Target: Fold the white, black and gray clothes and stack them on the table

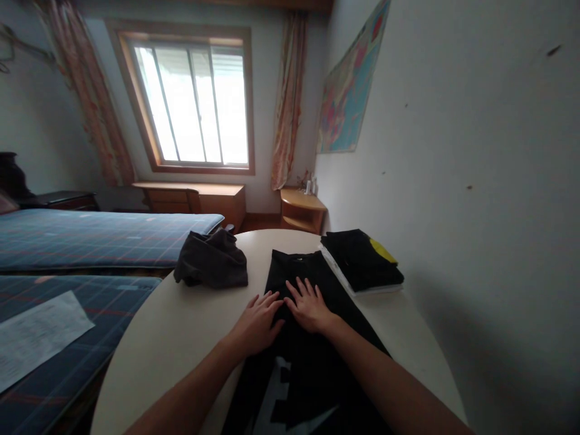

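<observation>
A black garment (pixel 312 368) with a grey print lies lengthwise down the middle of the round table (pixel 181 338), its narrow top end pointing away from me. My left hand (pixel 257 323) rests palm down on its left edge, fingers stretched out. Flat on the cloth, with fingers spread, is my right hand (pixel 308 306); its thumb side is close to my left fingertips. Neither hand grips anything. Left of the garment sits a crumpled dark grey cloth (pixel 212 260). To the right is a stack of folded clothes (pixel 362 260), black with a yellow patch on top and white beneath.
Two beds with blue plaid mattresses (pixel 113 238) stand left of the table, the nearer one holding a paper sheet (pixel 43 338). A white wall (pixel 475 241) runs close along the right. A wooden desk (pixel 217 196) and a corner shelf (pixel 302 202) stand beyond the table.
</observation>
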`<state>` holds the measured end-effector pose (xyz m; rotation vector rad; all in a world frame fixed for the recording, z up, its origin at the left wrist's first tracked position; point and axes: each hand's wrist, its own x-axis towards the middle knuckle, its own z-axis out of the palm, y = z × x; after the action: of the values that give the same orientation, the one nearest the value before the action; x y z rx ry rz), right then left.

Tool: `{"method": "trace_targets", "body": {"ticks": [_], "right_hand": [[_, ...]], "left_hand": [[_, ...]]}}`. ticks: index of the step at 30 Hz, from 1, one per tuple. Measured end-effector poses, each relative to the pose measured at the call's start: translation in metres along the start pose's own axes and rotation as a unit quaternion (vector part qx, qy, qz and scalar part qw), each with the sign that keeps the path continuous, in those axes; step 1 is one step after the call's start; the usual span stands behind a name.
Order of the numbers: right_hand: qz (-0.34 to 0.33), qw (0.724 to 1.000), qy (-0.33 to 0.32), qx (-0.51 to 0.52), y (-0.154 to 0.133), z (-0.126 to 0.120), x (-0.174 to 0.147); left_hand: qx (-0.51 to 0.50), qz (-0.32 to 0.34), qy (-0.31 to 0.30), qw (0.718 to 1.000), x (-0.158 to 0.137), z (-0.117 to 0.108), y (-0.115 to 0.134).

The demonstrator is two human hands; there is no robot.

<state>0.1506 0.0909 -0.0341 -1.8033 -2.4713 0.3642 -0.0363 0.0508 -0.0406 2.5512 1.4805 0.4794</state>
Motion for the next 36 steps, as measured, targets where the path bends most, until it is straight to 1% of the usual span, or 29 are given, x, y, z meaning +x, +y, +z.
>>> {"method": "trace_targets", "body": {"ticks": [3, 6, 8, 9, 11, 13, 15, 18, 21, 24, 25, 27, 29, 32, 34, 36], "right_hand": [[0.011, 1.0, 0.003, 0.008, -0.004, 0.003, 0.022], [0.029, 0.999, 0.017, 0.018, -0.005, 0.004, 0.048], [0.037, 0.998, 0.035, 0.024, -0.003, 0.004, 0.064], [0.039, 0.998, 0.045, 0.026, -0.003, 0.004, 0.071], [0.039, 0.997, 0.064, 0.027, -0.001, 0.003, 0.08], [0.042, 0.995, 0.087, 0.023, -0.002, 0.001, 0.084], [0.04, 0.99, 0.132, 0.011, -0.004, 0.0, 0.083], [0.01, 0.981, 0.192, -0.008, -0.013, -0.001, 0.069], [-0.016, 0.98, 0.199, 0.005, -0.026, 0.003, 0.039], [-0.052, 0.982, 0.18, 0.02, -0.041, 0.008, -0.004], [-0.071, 0.983, 0.165, 0.025, -0.045, 0.01, -0.019], [-0.126, 0.985, 0.113, 0.039, -0.05, 0.013, -0.045], [-0.181, 0.98, 0.061, 0.057, -0.051, 0.015, -0.062], [-0.228, 0.969, 0.009, 0.091, -0.048, 0.014, -0.068], [-0.236, 0.963, 0.006, 0.128, -0.044, 0.012, -0.063], [-0.207, 0.96, 0.043, 0.184, -0.041, 0.011, -0.055]], "left_hand": [[0.007, -0.028, 0.033, 0.999, 0.001, -0.009, -0.002], [0.021, -0.067, 0.069, 0.995, -0.002, -0.023, 0.0], [0.035, -0.099, 0.074, 0.992, -0.004, -0.032, 0.002], [0.038, -0.116, 0.064, 0.99, -0.005, -0.035, 0.003], [0.037, -0.144, 0.025, 0.989, -0.008, -0.04, 0.004], [0.036, -0.152, -0.018, 0.988, -0.01, -0.043, 0.004], [0.041, -0.148, -0.05, 0.987, -0.012, -0.047, 0.002], [0.058, -0.136, -0.09, 0.985, -0.017, -0.053, -0.001], [0.072, -0.115, -0.122, 0.983, -0.022, -0.059, -0.002], [0.08, -0.1, -0.139, 0.982, -0.025, -0.06, -0.004], [0.078, -0.097, -0.139, 0.982, -0.025, -0.06, -0.005], [0.059, -0.093, -0.13, 0.985, -0.025, -0.058, -0.011], [0.003, -0.088, -0.117, 0.989, -0.022, -0.057, -0.018], [-0.148, -0.064, -0.085, 0.983, -0.017, -0.056, -0.026], [-0.235, -0.046, -0.054, 0.969, -0.012, -0.054, -0.027], [-0.276, -0.034, -0.03, 0.96, -0.009, -0.05, -0.023]]}}
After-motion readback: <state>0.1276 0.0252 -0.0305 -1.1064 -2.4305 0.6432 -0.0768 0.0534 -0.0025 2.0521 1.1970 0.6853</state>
